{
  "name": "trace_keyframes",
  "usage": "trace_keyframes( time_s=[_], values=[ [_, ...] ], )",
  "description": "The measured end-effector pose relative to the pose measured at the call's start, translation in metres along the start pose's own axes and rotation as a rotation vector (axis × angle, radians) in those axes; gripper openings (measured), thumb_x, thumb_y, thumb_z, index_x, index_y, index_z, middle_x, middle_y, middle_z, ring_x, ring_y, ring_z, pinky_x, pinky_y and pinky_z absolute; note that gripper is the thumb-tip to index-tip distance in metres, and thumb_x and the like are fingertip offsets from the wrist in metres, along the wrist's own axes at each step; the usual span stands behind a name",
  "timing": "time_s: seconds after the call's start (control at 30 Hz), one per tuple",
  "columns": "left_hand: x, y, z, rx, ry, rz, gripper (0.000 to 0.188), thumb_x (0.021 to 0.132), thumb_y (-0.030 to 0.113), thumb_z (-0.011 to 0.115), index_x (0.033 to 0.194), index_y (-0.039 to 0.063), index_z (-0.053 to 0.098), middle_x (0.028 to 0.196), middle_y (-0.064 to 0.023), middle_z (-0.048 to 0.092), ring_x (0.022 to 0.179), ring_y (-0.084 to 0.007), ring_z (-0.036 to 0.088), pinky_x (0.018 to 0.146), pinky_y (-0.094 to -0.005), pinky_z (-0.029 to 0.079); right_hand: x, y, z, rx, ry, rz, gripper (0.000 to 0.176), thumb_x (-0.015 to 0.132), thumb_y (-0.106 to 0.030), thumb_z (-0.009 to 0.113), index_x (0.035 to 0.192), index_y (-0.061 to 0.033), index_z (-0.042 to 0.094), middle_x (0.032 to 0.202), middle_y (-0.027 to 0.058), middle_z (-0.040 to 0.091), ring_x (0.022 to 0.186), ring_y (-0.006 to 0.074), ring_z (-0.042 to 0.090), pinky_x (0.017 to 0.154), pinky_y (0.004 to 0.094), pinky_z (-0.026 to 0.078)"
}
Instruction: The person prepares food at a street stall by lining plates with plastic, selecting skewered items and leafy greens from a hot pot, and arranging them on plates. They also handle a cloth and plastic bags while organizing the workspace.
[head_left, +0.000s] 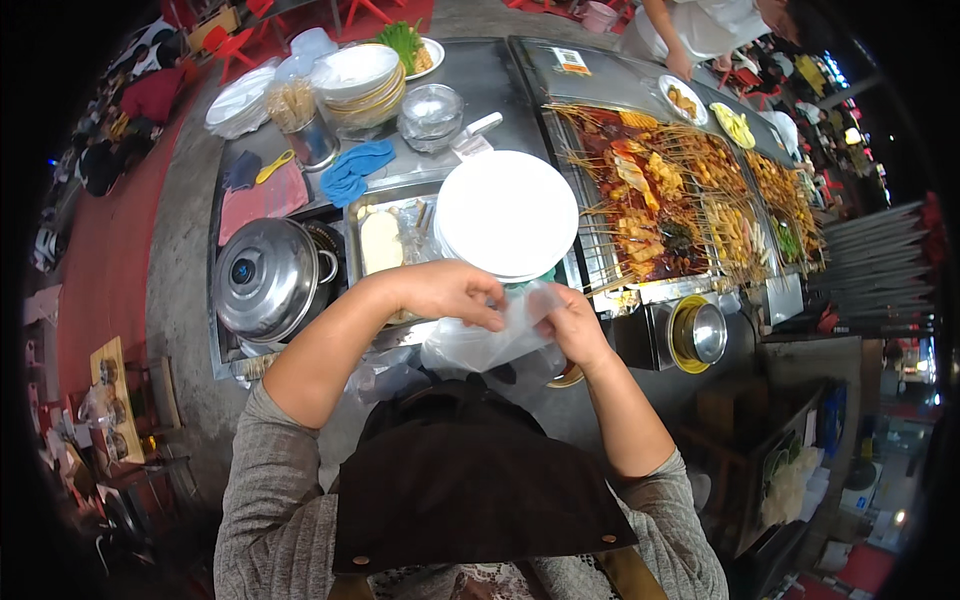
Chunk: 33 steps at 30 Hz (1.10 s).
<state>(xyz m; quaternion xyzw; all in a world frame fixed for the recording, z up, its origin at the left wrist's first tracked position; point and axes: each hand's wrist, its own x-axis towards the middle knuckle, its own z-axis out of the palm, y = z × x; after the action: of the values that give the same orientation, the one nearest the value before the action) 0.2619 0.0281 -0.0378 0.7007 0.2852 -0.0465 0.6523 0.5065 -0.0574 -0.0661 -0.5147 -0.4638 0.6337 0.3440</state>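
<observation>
Between my hands hangs a clear plastic bag (480, 346), low in front of the counter. My right hand (574, 322) pinches its upper right part. My left hand (457, 296) is at the bag's upper left, fingers bent; whether they grip the film is unclear. Just beyond both hands stands a stack of white plates (507, 214). Left of it, a metal tray (352, 247) holds a pale yellow block (381, 240), partly behind my left forearm. Skewered food in red sauce (637, 195) fills the trays to the right.
A lidded steel pot (266, 277) stands at left. Behind are a blue cloth (356, 171), a metal can of sticks (311, 142), wrapped bowls (431, 116) and stacked bowls (358, 82). Metal bowls (697, 334) sit at right. A person's hand (679, 64) is near a plate across the counter.
</observation>
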Motion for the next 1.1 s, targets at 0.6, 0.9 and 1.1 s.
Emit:
trace_keyframes(
  time_s=[0.6, 0.9, 1.1],
  values=[
    [-0.004, -0.046, 0.022, -0.321, 0.042, 0.043, 0.031, 0.103, 0.027, 0.059, 0.116, 0.0, 0.069, 0.1, -0.0055, 0.073, 0.092, -0.0135, 0.068, 0.085, -0.0276, 0.053, 0.003, 0.027, -0.003, -0.025, 0.16, 0.01, 0.066, 0.104, -0.053, 0.042, 0.095, 0.0056, 0.071, 0.079, 0.0097, 0.071, 0.069, 0.0177, 0.063, 0.066, 0.0318, 0.052],
    [-0.012, -0.077, 0.034, -0.523, 0.181, -0.03, 0.015, 0.1, 0.017, 0.064, 0.1, 0.002, 0.069, 0.089, -0.0042, 0.07, 0.079, -0.0116, 0.065, 0.074, -0.0261, 0.052, 0.014, 0.018, 0.006, 0.065, 0.247, 0.139, 0.036, 0.098, -0.033, 0.065, 0.113, 0.0005, 0.066, 0.093, 0.0017, 0.067, 0.085, 0.0119, 0.061, 0.078, 0.0258, 0.05],
    [-0.022, -0.081, 0.023, -0.709, 0.485, -0.011, 0.015, 0.099, 0.014, 0.063, 0.1, 0.0, 0.068, 0.087, -0.0046, 0.069, 0.077, -0.0123, 0.061, 0.072, -0.0267, 0.05, -0.022, 0.013, 0.019, -0.12, 0.526, -0.025, 0.021, 0.093, -0.017, 0.07, 0.108, -0.0021, 0.067, 0.094, 0.0053, 0.07, 0.086, 0.01, 0.063, 0.076, 0.0262, 0.052]
  ],
)
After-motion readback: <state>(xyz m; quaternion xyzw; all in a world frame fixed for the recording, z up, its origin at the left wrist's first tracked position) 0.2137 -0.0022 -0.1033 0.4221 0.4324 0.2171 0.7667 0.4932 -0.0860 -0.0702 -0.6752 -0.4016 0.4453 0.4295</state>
